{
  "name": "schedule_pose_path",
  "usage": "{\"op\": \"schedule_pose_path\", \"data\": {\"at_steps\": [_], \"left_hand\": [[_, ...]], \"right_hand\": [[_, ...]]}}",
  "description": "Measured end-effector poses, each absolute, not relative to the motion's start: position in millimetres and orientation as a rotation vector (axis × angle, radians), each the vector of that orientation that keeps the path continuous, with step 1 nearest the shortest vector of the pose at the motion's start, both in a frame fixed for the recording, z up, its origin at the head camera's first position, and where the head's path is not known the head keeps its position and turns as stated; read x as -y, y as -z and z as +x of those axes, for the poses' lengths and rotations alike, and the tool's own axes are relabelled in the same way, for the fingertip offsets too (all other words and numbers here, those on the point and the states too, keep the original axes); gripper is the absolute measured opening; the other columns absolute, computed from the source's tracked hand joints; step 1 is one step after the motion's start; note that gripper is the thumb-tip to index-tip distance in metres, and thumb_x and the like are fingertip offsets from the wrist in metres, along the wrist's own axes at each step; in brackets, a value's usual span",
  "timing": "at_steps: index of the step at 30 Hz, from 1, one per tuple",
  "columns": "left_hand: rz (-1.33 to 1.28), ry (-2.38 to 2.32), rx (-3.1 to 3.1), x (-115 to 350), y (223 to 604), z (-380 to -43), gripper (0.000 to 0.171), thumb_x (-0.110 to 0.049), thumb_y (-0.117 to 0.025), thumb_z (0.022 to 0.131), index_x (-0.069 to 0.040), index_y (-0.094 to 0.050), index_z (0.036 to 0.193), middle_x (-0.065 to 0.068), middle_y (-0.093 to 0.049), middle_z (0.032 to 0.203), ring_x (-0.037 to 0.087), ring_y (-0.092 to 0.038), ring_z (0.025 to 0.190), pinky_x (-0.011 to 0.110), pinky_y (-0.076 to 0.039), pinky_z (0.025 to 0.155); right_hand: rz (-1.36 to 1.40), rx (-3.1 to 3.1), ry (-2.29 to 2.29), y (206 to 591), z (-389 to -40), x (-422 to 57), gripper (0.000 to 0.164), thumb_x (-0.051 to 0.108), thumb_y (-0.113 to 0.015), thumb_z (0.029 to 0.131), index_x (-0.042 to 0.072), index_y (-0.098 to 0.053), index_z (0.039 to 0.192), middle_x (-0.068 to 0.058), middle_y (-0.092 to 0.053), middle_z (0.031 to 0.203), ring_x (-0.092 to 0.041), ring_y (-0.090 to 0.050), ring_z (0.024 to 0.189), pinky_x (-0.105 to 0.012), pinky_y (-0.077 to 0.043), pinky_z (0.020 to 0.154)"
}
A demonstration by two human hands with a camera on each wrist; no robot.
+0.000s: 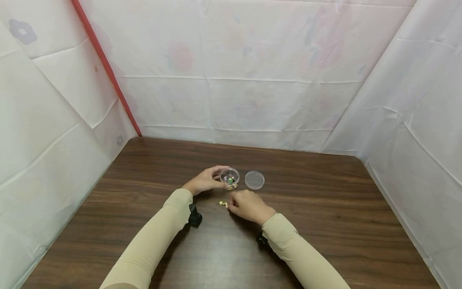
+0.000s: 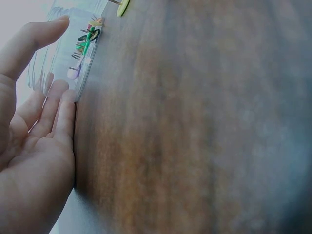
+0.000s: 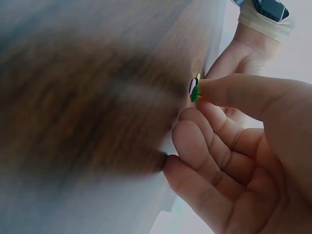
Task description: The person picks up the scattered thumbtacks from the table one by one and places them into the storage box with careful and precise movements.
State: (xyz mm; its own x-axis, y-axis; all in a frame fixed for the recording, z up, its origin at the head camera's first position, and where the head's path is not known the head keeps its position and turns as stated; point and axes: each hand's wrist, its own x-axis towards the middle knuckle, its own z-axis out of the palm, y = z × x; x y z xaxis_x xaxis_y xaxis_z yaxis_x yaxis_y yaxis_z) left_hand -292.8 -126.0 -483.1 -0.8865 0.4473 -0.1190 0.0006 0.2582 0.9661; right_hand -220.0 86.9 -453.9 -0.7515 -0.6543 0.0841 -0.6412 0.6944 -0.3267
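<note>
My left hand (image 1: 205, 181) holds a clear round container (image 1: 229, 177), thumb on one side and fingers on the other. Inside it lie several small colourful thumbtacks (image 2: 87, 41), some green, orange and purple. My right hand (image 1: 250, 206) is low over the table, fingers curled, just in front of the container. At its thumb and index fingertips is a green-headed thumbtack (image 3: 195, 93), which they seem to pinch. A few loose yellow thumbtacks (image 1: 223, 203) lie on the table beside those fingertips. In the left wrist view, a yellow tack (image 2: 123, 7) shows with its pin sideways.
A clear round lid (image 1: 254, 180) lies flat on the dark wood table (image 1: 325, 224), right of the container. White patterned sheets (image 1: 252, 80) hang behind and at both sides. Black wrist cameras (image 1: 195, 216) are strapped under the sleeves.
</note>
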Motion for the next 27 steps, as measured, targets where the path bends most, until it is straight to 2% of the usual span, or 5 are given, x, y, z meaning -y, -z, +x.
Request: {"op": "schedule_pose_path", "data": {"at_steps": [11,19,27], "left_hand": [[0.403,-1.667,-2.16,126.2,482.5,-292.2,0.076,-0.011,-0.084,0.084,-0.017,-0.047,0.15,0.009,-0.049,0.147,0.031,-0.036,0.143,0.049,-0.034,0.115],[0.395,-1.663,-2.157,125.6,481.9,-291.6,0.076,-0.012,-0.084,0.084,-0.017,-0.047,0.15,0.009,-0.048,0.147,0.031,-0.035,0.144,0.049,-0.034,0.115],[0.397,-1.655,-2.161,126.4,482.2,-291.6,0.076,-0.012,-0.083,0.084,-0.017,-0.047,0.15,0.01,-0.049,0.146,0.033,-0.035,0.143,0.05,-0.034,0.115]], "right_hand": [[-1.076,-2.833,0.575,453.1,-221.7,-91.4,0.014,0.017,-0.067,0.091,0.017,-0.059,0.079,0.009,-0.055,0.07,-0.005,-0.049,0.06,-0.024,-0.045,0.053],[-1.085,-2.75,0.654,451.6,-224.1,-96.1,0.014,0.015,-0.063,0.097,0.014,-0.057,0.085,0.008,-0.053,0.071,-0.006,-0.048,0.062,-0.024,-0.044,0.056],[-1.159,-2.707,0.819,453.1,-229.7,-100.3,0.007,0.011,-0.058,0.102,0.009,-0.055,0.096,0.008,-0.056,0.074,-0.004,-0.048,0.06,-0.022,-0.045,0.054]]}}
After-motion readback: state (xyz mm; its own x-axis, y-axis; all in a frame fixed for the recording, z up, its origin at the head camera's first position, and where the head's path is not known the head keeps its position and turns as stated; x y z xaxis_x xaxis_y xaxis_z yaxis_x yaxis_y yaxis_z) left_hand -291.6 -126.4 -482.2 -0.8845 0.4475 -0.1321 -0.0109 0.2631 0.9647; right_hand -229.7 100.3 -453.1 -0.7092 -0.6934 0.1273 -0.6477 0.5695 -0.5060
